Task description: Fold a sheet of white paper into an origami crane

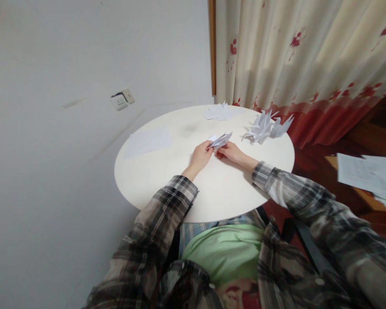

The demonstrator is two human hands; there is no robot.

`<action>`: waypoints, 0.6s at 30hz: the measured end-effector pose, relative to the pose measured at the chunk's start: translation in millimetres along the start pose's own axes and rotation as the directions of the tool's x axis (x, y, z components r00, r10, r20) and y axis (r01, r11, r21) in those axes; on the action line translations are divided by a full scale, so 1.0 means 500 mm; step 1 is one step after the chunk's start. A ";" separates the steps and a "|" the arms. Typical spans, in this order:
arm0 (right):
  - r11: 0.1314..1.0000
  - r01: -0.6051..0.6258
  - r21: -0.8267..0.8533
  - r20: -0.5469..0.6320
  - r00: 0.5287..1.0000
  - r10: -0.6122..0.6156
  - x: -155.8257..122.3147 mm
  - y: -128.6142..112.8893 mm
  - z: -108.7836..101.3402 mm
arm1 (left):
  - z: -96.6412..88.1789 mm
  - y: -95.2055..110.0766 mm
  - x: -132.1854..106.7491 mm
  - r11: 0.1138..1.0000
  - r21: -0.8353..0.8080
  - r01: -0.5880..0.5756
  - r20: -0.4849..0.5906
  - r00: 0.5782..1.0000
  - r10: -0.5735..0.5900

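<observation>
Between my two hands, just above the middle of the white round table (154,180), is a piece of folded white paper (221,140) with narrow pointed layers. My left hand (201,155) pinches its left end between thumb and fingers. From below and the right, my right hand (230,152) grips the same folded paper, its fingers curled and partly hidden under it. To the right lies a cluster of folded paper cranes (260,128) with pointed wings, and another paper crane (281,127) sits against it.
A flat white sheet (149,140) lies on the table's left side. Paper pieces (219,112) lie at the far edge. A wall with a socket (119,101) borders the left, a curtain (296,64) the back. Printed papers (368,174) rest on a wooden surface at right.
</observation>
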State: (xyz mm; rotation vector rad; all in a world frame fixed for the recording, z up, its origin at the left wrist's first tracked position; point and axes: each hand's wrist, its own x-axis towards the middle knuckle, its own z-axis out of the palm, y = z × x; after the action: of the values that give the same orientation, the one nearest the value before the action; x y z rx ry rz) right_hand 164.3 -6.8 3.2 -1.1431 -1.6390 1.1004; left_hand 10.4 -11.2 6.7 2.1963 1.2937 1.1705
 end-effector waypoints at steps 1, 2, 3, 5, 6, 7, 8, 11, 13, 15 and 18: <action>1.000 0.002 0.001 0.000 1.000 -0.002 0.000 -0.001 0.000 | 0.000 0.001 0.000 1.000 -0.003 0.000 0.000 1.000 0.000; 1.000 0.004 0.002 0.001 1.000 -0.004 -0.001 -0.001 0.000 | 0.000 0.001 0.000 1.000 -0.007 -0.001 -0.001 1.000 0.001; 1.000 0.006 0.004 0.002 1.000 -0.006 -0.001 -0.001 0.000 | 0.000 0.001 -0.001 1.000 -0.010 -0.003 -0.003 1.000 0.003; 1.000 0.010 0.005 0.002 1.000 -0.010 0.000 0.000 0.000 | 0.001 0.001 -0.001 1.000 -0.011 -0.003 -0.004 1.000 0.003; 1.000 0.012 -0.001 0.001 1.000 -0.012 0.000 0.001 0.000 | 0.001 0.001 -0.001 1.000 -0.008 0.002 -0.002 1.000 -0.002; 1.000 0.013 -0.009 0.001 1.000 -0.013 0.000 0.002 0.000 | 0.001 0.001 0.000 1.000 -0.004 0.009 0.002 1.000 -0.009; 1.000 0.014 -0.017 0.001 1.000 -0.014 0.001 0.003 0.000 | 0.001 0.002 0.000 1.000 0.000 0.018 0.008 1.000 -0.018; 1.000 0.010 -0.027 0.005 1.000 -0.010 0.001 0.002 0.000 | 0.000 0.003 0.001 0.999 0.008 0.038 0.023 0.999 -0.038; 1.000 0.006 -0.025 0.008 1.000 -0.005 0.000 0.000 0.000 | 0.000 0.003 0.001 0.999 0.008 0.039 0.025 0.999 -0.039; 1.000 0.005 -0.022 0.009 1.000 -0.005 -0.001 -0.003 0.000 | 0.001 0.001 0.001 0.999 0.006 0.031 0.022 0.999 -0.031; 1.000 0.010 -0.021 0.006 1.000 -0.010 -0.002 -0.003 0.000 | 0.003 -0.001 0.001 1.000 0.002 0.018 0.015 1.000 -0.018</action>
State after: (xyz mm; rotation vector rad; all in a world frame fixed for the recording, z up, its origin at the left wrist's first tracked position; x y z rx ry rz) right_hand 164.0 -8.1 4.7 -1.1444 -1.6628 1.0837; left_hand 11.1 -10.4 5.7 2.1861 1.3061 1.1439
